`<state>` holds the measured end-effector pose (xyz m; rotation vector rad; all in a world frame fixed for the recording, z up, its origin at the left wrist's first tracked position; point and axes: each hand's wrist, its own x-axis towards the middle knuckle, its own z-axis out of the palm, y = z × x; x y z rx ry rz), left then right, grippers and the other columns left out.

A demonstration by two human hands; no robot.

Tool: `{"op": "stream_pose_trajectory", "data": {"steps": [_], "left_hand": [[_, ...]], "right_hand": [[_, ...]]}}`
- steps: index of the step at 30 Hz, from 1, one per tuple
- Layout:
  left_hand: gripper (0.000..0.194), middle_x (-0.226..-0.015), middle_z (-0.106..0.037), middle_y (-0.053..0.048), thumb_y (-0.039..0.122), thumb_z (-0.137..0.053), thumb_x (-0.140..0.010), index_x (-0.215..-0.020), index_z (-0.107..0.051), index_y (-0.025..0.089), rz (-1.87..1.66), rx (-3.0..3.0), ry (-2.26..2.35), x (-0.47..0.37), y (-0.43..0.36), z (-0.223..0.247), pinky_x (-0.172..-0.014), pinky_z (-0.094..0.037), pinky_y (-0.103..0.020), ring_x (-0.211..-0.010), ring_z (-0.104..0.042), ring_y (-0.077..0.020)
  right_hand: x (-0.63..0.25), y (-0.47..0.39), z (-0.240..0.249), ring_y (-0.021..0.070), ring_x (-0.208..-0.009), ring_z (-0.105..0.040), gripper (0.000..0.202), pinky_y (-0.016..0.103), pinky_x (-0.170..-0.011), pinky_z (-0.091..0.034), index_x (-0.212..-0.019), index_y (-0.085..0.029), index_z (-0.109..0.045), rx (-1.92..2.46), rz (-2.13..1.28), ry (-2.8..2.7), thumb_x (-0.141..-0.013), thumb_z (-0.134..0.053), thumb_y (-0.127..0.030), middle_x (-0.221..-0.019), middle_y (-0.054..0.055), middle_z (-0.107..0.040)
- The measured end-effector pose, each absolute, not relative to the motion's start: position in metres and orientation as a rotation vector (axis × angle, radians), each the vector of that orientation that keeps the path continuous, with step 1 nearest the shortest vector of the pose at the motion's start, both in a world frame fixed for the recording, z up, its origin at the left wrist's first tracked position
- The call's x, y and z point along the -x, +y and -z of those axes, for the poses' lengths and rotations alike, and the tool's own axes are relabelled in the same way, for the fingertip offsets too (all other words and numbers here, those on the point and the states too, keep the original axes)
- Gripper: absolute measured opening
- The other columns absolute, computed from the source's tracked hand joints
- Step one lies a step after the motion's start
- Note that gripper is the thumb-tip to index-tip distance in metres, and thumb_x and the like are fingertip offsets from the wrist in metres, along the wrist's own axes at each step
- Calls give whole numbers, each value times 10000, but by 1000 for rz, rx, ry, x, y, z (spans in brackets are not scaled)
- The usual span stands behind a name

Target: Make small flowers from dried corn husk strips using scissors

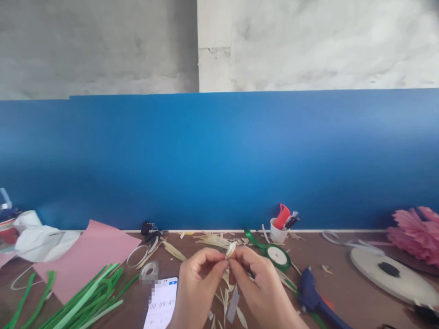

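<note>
Between both hands, just above the table, is a small folded piece of pale dried husk (231, 249). My left hand (204, 278) pinches it at its lower end with thumb and forefinger. From the other side, my right hand (255, 278) grips the same piece, its thumb and fingertips meeting those of the left. The fingers partly hide its base. Below the hands lie loose pale husk strips (224, 297) and a translucent flat strip (233, 305).
Left: green pipe cleaners (92, 297), pink sheet (92, 256), phone (161, 304), tape roll (149, 270). Right: green ribbon spool (277, 256), white cup (278, 233) of tools, blue glue gun (313, 292), oval white device (391, 276), pink paper flower (416, 233). A blue partition (206, 160) stands behind.
</note>
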<state>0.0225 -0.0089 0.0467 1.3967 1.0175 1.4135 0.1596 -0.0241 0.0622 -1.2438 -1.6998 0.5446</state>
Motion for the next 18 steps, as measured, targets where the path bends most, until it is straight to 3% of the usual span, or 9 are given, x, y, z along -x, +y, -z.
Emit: {"op": "stream_pose_trajectory", "data": {"steps": [11, 18], "left_hand": [[142, -747, -677, -18, 181, -543, -860, -766, -645, 211, -1845, -1813, 1185, -32, -14, -32, -624, -505, -232, -673, -643, -160], [173, -736, -648, -28, 217, -506, -898, -765, -617, 210, -1853, -1835, 1200, -33, -14, -29, -617, -495, -230, -678, -627, -163]], "right_hand": [[-153, -26, -60, 159, -602, -601, 226, 227, -552, -424, -743, -196, -589, 1202, -632, -1618, -889, -490, -336, -635, 17, -644], [-141, -31, -55, 172, -585, -634, 254, 213, -467, -444, -792, -198, -622, 1212, -729, -1385, -851, -545, -433, -648, 37, -684]]}}
